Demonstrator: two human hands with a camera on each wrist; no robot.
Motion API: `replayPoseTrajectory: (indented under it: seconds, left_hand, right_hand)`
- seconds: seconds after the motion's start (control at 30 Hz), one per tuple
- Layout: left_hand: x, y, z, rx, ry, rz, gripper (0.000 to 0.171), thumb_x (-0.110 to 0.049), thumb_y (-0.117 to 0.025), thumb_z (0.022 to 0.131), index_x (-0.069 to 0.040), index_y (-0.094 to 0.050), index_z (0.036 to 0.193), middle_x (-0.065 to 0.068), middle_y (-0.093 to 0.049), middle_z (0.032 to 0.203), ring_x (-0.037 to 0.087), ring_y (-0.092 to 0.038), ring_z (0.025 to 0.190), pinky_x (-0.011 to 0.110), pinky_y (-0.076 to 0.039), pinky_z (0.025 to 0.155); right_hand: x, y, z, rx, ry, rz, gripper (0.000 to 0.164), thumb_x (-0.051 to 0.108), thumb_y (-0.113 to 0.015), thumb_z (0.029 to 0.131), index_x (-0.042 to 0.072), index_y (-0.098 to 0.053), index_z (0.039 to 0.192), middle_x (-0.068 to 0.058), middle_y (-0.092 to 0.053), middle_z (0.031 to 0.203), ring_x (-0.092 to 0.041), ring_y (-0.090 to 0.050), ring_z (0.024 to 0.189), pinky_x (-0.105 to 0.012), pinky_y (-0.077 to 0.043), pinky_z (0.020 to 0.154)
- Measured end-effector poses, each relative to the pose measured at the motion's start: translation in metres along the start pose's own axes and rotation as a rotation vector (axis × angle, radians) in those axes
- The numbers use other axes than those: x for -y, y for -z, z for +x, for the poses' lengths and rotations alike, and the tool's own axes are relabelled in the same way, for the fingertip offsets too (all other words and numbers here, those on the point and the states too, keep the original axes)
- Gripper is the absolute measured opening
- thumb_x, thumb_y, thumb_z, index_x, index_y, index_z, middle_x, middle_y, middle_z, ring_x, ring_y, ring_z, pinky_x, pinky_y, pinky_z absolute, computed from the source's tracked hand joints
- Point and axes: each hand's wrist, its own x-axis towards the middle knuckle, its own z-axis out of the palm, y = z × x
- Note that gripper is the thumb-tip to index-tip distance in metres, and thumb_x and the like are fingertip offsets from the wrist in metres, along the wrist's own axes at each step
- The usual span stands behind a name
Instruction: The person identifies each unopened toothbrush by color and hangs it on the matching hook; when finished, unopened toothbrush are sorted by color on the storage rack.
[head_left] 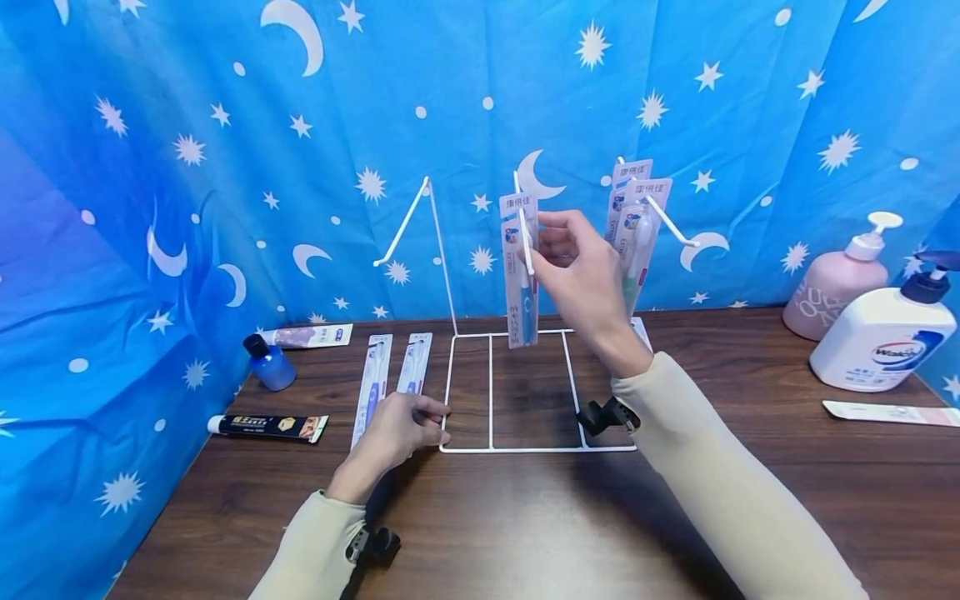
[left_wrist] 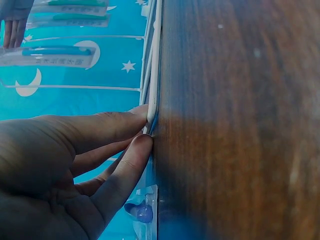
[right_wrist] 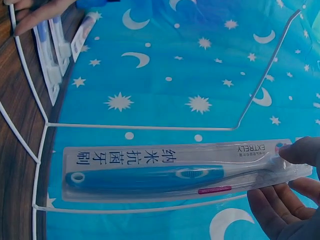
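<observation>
A white wire rack (head_left: 491,392) stands on the table with upright prongs at its back. My left hand (head_left: 390,437) pinches the rack's base wire (left_wrist: 156,55) near the front left corner. My right hand (head_left: 585,275) holds a packaged blue toothbrush (head_left: 516,292) by its upper part, at the middle prong, which passes in front of the card in the head view. In the right wrist view the thumb lies on the brush-head end of the pack (right_wrist: 125,180), with fingers beneath it. Two packaged toothbrushes (head_left: 647,242) hang on the right prong; the left prong (head_left: 401,223) is bare.
Two packaged purple toothbrushes (head_left: 372,367) lie left of the rack. Beyond them are a black toothpaste tube (head_left: 273,427), a blue bottle (head_left: 272,367) and a pale tube (head_left: 311,336). Pink (head_left: 832,292) and white (head_left: 877,342) pump bottles stand at the right, near a flat pale packet (head_left: 892,412).
</observation>
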Motion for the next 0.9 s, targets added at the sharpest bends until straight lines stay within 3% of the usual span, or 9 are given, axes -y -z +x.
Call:
replayPoseTrajectory:
  seconds: [0.23, 0.5, 0.73, 0.9]
  left_hand:
    - [0.000, 0.001, 0.002, -0.001, -0.020, -0.007, 0.027, -0.002, -0.084, 0.070, -0.007, -0.076, 0.096, -0.003, -0.065, 0.070, 0.010, -0.058, 0.061, 0.026, -0.044, 0.050]
    - [-0.003, 0.004, 0.004, -0.002, -0.024, 0.000, 0.027, -0.002, -0.083, 0.070, -0.007, -0.076, 0.096, -0.002, -0.063, 0.070, 0.011, -0.056, 0.061, 0.027, -0.043, 0.051]
    - [0.001, 0.003, 0.002, 0.001, -0.008, -0.009, 0.028, -0.001, -0.083, 0.070, -0.007, -0.076, 0.097, -0.002, -0.063, 0.071, 0.011, -0.055, 0.061, 0.027, -0.044, 0.052]
    - [0.002, 0.002, 0.000, 0.003, -0.015, 0.000, 0.028, -0.001, -0.082, 0.071, -0.007, -0.076, 0.097, -0.002, -0.063, 0.071, 0.010, -0.055, 0.061, 0.026, -0.044, 0.052]
  right_hand:
    - [-0.005, -0.004, 0.012, -0.030, -0.028, 0.007, 0.037, 0.016, -0.074, 0.086, 0.010, -0.062, 0.120, -0.006, -0.069, 0.100, -0.014, -0.067, 0.088, -0.030, -0.053, 0.081]
    - [-0.005, -0.005, 0.021, -0.032, -0.044, -0.040, 0.039, 0.019, -0.075, 0.086, 0.010, -0.061, 0.121, -0.004, -0.068, 0.103, -0.012, -0.066, 0.090, -0.027, -0.051, 0.081]
    - [-0.008, -0.008, 0.019, -0.028, -0.068, -0.063, 0.039, 0.024, -0.074, 0.087, 0.011, -0.062, 0.121, -0.002, -0.067, 0.108, -0.010, -0.064, 0.093, -0.027, -0.051, 0.081]
    - [-0.003, -0.002, 0.008, -0.011, -0.062, -0.062, 0.044, 0.022, -0.073, 0.088, 0.010, -0.058, 0.127, -0.003, -0.065, 0.116, -0.009, -0.061, 0.103, -0.027, -0.049, 0.088]
